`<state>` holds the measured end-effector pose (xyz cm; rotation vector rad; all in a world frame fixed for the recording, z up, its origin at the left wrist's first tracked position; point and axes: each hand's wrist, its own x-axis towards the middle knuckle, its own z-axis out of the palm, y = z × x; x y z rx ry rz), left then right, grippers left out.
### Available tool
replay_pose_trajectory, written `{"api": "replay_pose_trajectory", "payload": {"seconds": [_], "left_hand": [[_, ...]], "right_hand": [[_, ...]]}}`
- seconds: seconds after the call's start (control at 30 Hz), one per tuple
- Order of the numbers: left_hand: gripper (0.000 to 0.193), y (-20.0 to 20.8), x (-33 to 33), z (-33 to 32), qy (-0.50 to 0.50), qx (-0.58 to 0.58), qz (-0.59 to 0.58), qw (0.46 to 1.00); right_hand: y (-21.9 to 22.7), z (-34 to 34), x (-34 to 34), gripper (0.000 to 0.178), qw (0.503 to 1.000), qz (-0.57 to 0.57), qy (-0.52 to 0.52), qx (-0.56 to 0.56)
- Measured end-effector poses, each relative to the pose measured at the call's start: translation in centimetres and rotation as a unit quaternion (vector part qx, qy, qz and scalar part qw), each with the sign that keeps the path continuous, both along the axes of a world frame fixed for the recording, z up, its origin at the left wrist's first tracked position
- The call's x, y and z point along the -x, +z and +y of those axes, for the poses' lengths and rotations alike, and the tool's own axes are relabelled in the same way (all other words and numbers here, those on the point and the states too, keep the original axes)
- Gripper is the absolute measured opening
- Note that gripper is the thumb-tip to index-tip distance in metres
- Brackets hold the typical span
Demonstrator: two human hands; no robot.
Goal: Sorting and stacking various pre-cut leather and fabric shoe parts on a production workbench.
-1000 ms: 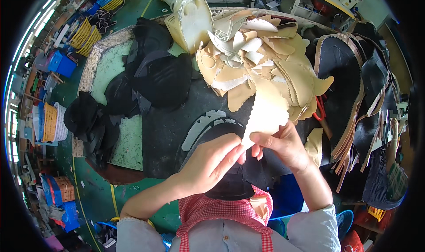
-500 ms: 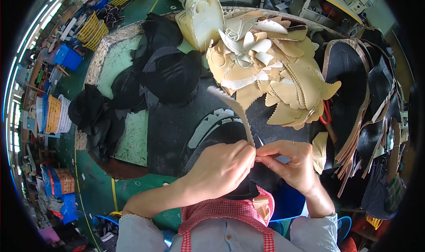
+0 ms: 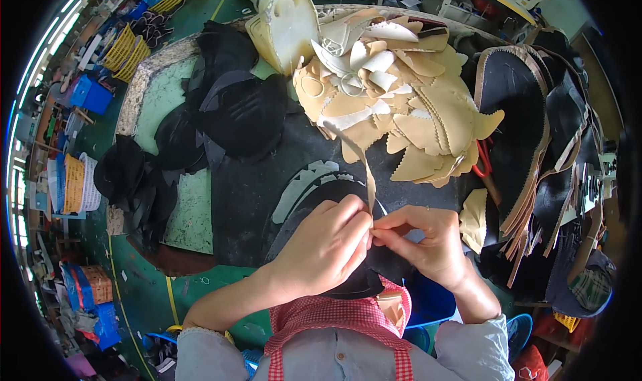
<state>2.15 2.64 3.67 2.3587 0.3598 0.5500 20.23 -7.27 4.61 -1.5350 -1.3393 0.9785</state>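
In front of my chest both hands meet over a narrow beige strip [image 3: 370, 178]. My left hand [image 3: 328, 247] is closed in a pinch on its lower end, and the rest stands up and curves away to the upper left. My right hand [image 3: 428, 244] pinches at the same end, its thumb and forefinger almost touching the left fingertips. A thin pale sliver [image 3: 382, 208] juts up beside the right fingers; whether it belongs to the strip I cannot tell. Below the hands lie black curved pieces [image 3: 294, 227], and pale grey scalloped pieces [image 3: 301, 192] show just beyond them.
Beige zigzag-edged pieces [image 3: 428, 137] are heaped at the far right, near a cut-open plastic jug [image 3: 287, 30]. Black pieces [image 3: 244, 117] pile up on the left. Red-handled scissors [image 3: 483, 159] lie beside large black trimmed panels [image 3: 511, 107]. A blue bin [image 3: 431, 304] stands below my right forearm.
Both hands still pinch the strip, which looks narrower and turned more edge-on. The table and its piles have shifted slightly left in the picture.
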Motion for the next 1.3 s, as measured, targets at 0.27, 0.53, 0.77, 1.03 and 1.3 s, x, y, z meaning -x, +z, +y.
{"api": "replay_pose_trajectory", "payload": {"seconds": [0.27,0.53,0.77,1.03,1.3], "left_hand": [[0.019,0.0,-0.7,0.2,0.044,0.026,-0.065,0.997],[0.016,-1.8,0.7,1.3,-0.088,0.538,-0.043,0.837],[0.055,-1.0,5.2,4.0,-0.059,0.689,0.103,0.715],[0.075,-2.5,5.2,3.0,-0.139,0.859,-0.024,0.493],[0.048,-2.6,6.0,4.4,0.181,0.424,0.101,0.882]], "right_hand": [[0.1,-0.1,0.5,0.012,0.998,-0.04,-0.011,-0.038],[-2.0,-0.9,-0.6,0.008,0.947,0.322,0.003,0.017],[-2.9,-1.8,-7.3,0.012,0.903,0.345,-0.049,0.251],[-1.9,-1.7,-2.6,0.046,0.968,-0.174,0.11,-0.144],[-2.1,1.0,-0.7,0.021,0.981,0.064,-0.024,0.182]]}}
